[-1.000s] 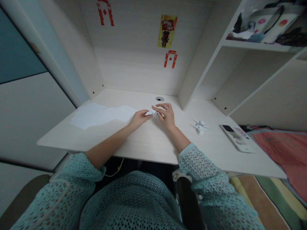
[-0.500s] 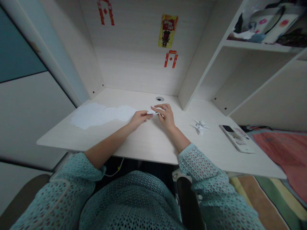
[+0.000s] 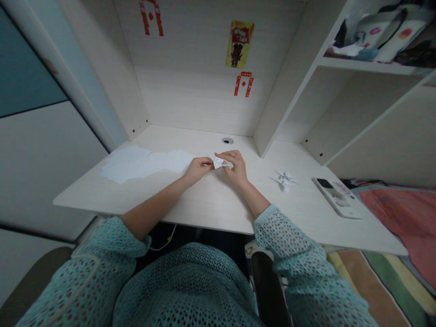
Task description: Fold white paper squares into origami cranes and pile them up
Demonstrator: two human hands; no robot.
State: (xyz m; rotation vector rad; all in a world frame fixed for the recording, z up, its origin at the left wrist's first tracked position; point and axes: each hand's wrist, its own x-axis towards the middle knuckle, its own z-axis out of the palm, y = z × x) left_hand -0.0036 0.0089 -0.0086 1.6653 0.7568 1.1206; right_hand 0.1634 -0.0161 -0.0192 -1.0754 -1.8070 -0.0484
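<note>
From my remote view, I see the left hand [image 3: 198, 169] and right hand [image 3: 237, 167] both pinching a small folded paper [image 3: 218, 162] — it sits between their fingertips, over the desk [image 3: 204, 206]. White sheets [image 3: 143, 164] lie to its left; folded pieces [image 3: 285, 180] lie right, near a phone [image 3: 335, 196].

We count one left hand [image 3: 198, 169], one right hand [image 3: 237, 167], one held paper figure [image 3: 218, 162], one phone [image 3: 337, 199], one yellow sticker [image 3: 239, 44], two red decorations [image 3: 159, 20] and one cable hole [image 3: 227, 141]; the sheets [image 3: 146, 163] and piled folded papers [image 3: 285, 180] we cannot number.
</note>
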